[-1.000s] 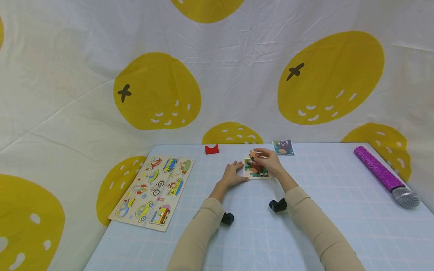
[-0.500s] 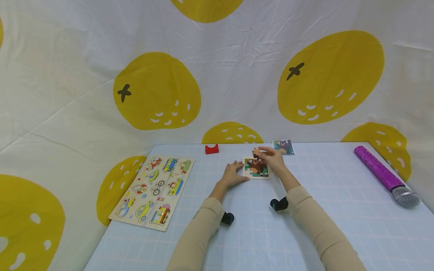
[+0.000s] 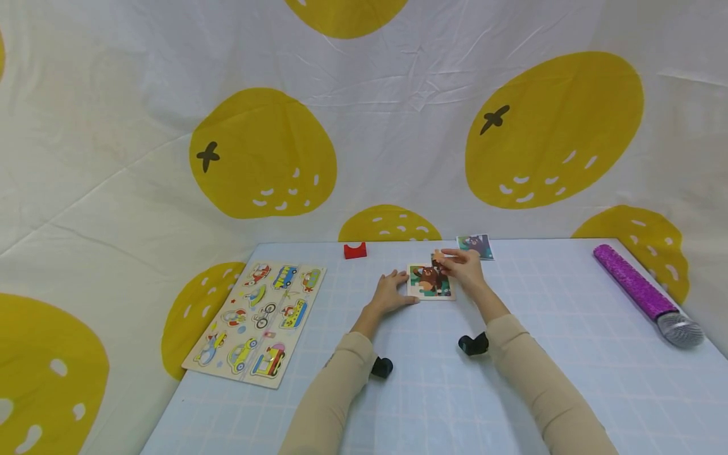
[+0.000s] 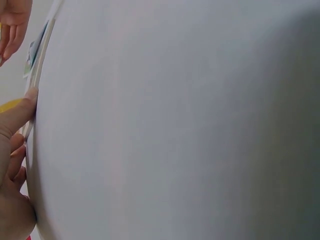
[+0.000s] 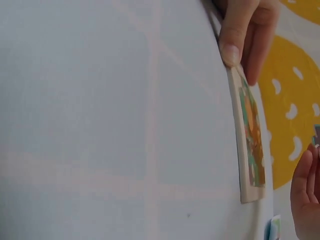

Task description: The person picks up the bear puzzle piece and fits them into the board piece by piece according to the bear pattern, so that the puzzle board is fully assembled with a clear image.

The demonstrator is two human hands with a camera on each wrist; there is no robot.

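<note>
A small wooden jigsaw board point(image 3: 425, 299) with a brown bear picture lies on the table. My left hand point(image 3: 388, 293) holds its left side, thumb at the near edge and fingers along the left; the right wrist view shows that thumb against the board's edge point(image 5: 242, 165). Between thumb and fingertips my right hand point(image 3: 465, 268) pinches a jigsaw piece point(image 3: 437, 256), orange and dark, raised over the board's far right part. Only a corner of the piece point(image 5: 316, 134) enters the right wrist view. The right hand hides part of the board's far right corner.
Behind the right hand lies a bear picture card point(image 3: 476, 247). A red notched block point(image 3: 355, 251) stands at the back edge. To the left is a vehicle peg puzzle point(image 3: 256, 322); a purple glitter microphone point(image 3: 643, 291) lies at the right.
My right hand has moved right with the jigsaw piece, from above the board's far middle to its far right, and the piece has turned. The left hand has stayed put.
</note>
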